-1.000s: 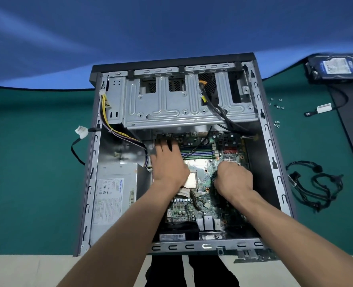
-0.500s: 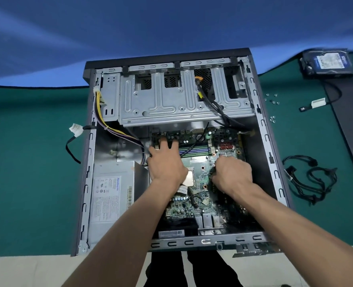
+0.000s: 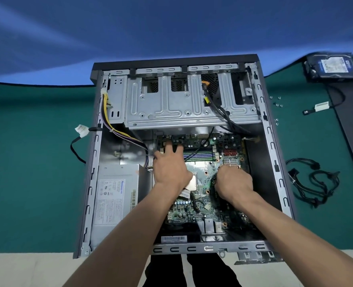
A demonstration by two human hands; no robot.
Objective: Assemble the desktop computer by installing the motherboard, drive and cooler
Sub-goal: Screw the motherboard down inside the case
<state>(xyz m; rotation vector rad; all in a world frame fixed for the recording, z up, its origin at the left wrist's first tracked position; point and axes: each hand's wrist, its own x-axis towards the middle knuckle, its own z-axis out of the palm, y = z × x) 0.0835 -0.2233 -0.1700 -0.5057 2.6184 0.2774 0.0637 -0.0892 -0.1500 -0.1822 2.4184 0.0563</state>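
Green mat [image 3: 37,183] over the counter, blue backdrop [image 3: 130,27] behind. Open case [image 3: 275,162] lying flat at centre, drive cage [image 3: 192,106] toward 12 o'clock, PSU [image 3: 117,195] at 8 o'clock inside. Board [image 3: 204,168] sitting down in the case floor, below the cage and right of the PSU.

Both hands down on the board, a little apart. Left hand [image 3: 169,168] spread flat, fingers straight and reaching to the board's 11 o'clock corner, palm partly over the CPU [image 3: 192,183]. Right hand [image 3: 233,181] knuckles up at the board's 3 o'clock side, fingers curled under; can't tell whether gripping the edge or just pushing on it.

Yellow and purple PSU wires [image 3: 113,129] running down the case's left wall. Black cables [image 3: 223,112] dropping from the cage to the board's 1 o'clock corner. White plug [image 3: 81,130] on a black lead hanging outside the case at 9 o'clock.

Drive [image 3: 331,69] still out on the counter, way off at 1 o'clock. Loose screws [image 3: 277,104] just right of the case at 2 o'clock, small labelled cable [image 3: 320,106] beyond those. Black cable bundle [image 3: 312,181] at 3 o'clock, well clear of the case.
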